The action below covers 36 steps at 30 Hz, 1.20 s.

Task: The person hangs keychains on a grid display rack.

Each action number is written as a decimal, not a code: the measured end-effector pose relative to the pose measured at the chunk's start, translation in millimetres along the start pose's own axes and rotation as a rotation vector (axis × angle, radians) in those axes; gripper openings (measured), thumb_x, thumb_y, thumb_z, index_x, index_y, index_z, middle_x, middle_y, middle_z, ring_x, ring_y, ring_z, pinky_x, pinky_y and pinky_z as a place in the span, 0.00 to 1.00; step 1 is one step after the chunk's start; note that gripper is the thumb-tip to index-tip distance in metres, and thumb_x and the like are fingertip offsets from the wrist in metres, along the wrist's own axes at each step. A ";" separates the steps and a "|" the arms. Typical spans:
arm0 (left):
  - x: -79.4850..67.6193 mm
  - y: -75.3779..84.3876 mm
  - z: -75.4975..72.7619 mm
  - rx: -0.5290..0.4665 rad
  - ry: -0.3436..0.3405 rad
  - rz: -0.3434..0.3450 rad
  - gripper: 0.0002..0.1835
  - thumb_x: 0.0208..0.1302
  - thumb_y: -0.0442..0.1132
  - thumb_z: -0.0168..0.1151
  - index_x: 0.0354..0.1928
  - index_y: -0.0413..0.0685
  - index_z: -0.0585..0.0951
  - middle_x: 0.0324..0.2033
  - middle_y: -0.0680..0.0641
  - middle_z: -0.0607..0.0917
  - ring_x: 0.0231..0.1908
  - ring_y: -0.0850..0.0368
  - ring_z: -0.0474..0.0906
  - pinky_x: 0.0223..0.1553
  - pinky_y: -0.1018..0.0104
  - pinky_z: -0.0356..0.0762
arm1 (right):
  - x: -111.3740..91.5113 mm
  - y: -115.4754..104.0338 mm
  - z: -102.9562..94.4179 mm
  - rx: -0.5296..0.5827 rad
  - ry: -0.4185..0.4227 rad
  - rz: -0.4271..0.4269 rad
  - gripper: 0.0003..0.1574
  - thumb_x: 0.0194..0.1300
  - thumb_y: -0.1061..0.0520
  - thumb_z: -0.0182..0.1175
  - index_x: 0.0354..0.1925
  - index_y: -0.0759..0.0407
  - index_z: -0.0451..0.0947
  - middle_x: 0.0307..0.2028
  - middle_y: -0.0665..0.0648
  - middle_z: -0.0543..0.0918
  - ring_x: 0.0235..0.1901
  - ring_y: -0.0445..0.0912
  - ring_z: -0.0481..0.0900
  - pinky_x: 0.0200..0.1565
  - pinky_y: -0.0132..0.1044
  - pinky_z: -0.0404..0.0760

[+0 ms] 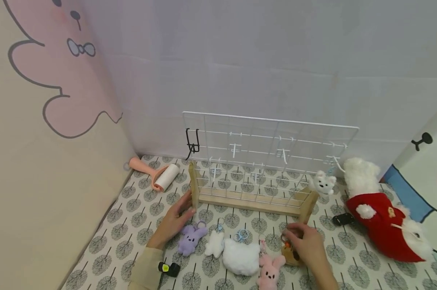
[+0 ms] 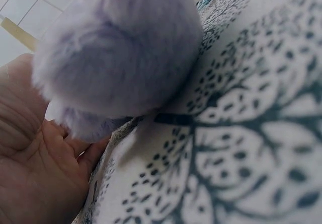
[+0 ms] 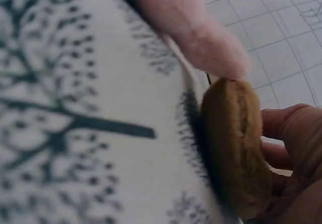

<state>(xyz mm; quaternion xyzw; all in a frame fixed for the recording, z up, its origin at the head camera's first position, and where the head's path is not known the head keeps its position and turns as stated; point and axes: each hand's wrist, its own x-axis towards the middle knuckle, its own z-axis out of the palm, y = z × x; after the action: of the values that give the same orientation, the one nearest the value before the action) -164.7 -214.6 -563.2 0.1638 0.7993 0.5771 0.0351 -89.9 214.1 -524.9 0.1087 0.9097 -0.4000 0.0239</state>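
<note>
A white wire grid rack stands on wooden feet. My left hand is at its left foot, fingers relaxed and thumb touching the wood; its palm shows behind the purple rabbit plush keychain in the left wrist view. With bent fingertips my right hand pinches the ring end of a brown plush keychain lying on the cloth. Between the hands lie a small white plush keychain, a larger white fluffy plush and a pink rabbit plush keychain.
White hooks and a black hook sit on the grid; a white plush hangs at its right. A lint roller lies at left. At right are a red-clothed plush and a black object.
</note>
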 end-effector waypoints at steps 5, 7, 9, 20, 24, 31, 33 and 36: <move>0.5 1.3 0.7 -0.003 0.001 0.019 0.39 0.79 0.39 0.60 0.85 0.60 0.55 0.78 0.40 0.67 0.73 0.36 0.70 0.69 0.37 0.70 | -2.5 3.9 4.6 -0.045 -0.044 0.018 0.25 0.68 0.50 0.72 0.55 0.66 0.85 0.43 0.58 0.89 0.41 0.49 0.85 0.41 0.45 0.83; 0.4 1.4 0.9 -0.002 0.002 0.020 0.39 0.79 0.39 0.60 0.85 0.60 0.55 0.78 0.40 0.67 0.73 0.36 0.70 0.68 0.35 0.70 | -4.2 3.9 5.7 -0.079 -0.041 0.017 0.26 0.67 0.48 0.72 0.55 0.65 0.85 0.45 0.59 0.88 0.43 0.51 0.84 0.43 0.49 0.83; 0.2 1.2 1.0 -0.001 0.002 0.020 0.39 0.79 0.39 0.60 0.85 0.60 0.55 0.78 0.41 0.67 0.73 0.36 0.70 0.68 0.35 0.70 | -5.7 3.4 7.0 -0.112 -0.036 0.022 0.26 0.66 0.48 0.72 0.54 0.64 0.85 0.46 0.60 0.87 0.44 0.53 0.83 0.44 0.52 0.82; 0.6 0.5 1.4 -0.004 -0.001 0.021 0.39 0.79 0.40 0.61 0.85 0.61 0.55 0.78 0.41 0.67 0.73 0.37 0.69 0.70 0.31 0.66 | -10.3 -3.2 10.5 -0.176 -0.053 0.110 0.21 0.65 0.47 0.73 0.43 0.64 0.83 0.38 0.59 0.83 0.38 0.52 0.80 0.39 0.51 0.79; -0.5 0.8 1.7 0.000 0.001 0.020 0.40 0.79 0.39 0.61 0.85 0.60 0.55 0.78 0.41 0.68 0.73 0.37 0.70 0.69 0.32 0.67 | -12.3 -3.8 10.8 -0.147 -0.054 0.119 0.19 0.65 0.48 0.74 0.39 0.61 0.80 0.36 0.57 0.82 0.35 0.50 0.79 0.36 0.46 0.77; -0.1 1.4 1.6 -0.002 0.000 0.022 0.40 0.79 0.40 0.61 0.85 0.61 0.56 0.78 0.42 0.68 0.73 0.37 0.70 0.69 0.33 0.69 | -18.2 1.1 13.1 -0.092 -0.034 0.108 0.18 0.67 0.48 0.72 0.36 0.58 0.78 0.32 0.53 0.81 0.30 0.46 0.75 0.33 0.40 0.73; -0.3 1.3 1.6 0.001 0.005 0.018 0.40 0.79 0.40 0.62 0.85 0.60 0.56 0.78 0.42 0.68 0.73 0.37 0.70 0.69 0.33 0.68 | -19.1 1.4 13.3 -0.097 -0.032 0.098 0.17 0.68 0.47 0.72 0.35 0.58 0.77 0.31 0.53 0.81 0.30 0.45 0.75 0.33 0.40 0.73; -0.1 1.6 1.8 0.005 0.009 0.013 0.40 0.79 0.40 0.62 0.85 0.60 0.56 0.78 0.42 0.69 0.73 0.38 0.71 0.69 0.33 0.69 | -19.7 0.8 12.9 -0.114 -0.030 0.080 0.17 0.68 0.47 0.71 0.35 0.57 0.77 0.30 0.52 0.81 0.29 0.45 0.74 0.33 0.40 0.73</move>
<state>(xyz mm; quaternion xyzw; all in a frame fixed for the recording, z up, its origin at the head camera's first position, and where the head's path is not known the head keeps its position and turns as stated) -163.8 -212.5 -562.3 0.1665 0.7997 0.5762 0.0276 -71.1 201.6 -531.7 0.1376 0.9254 -0.3480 0.0596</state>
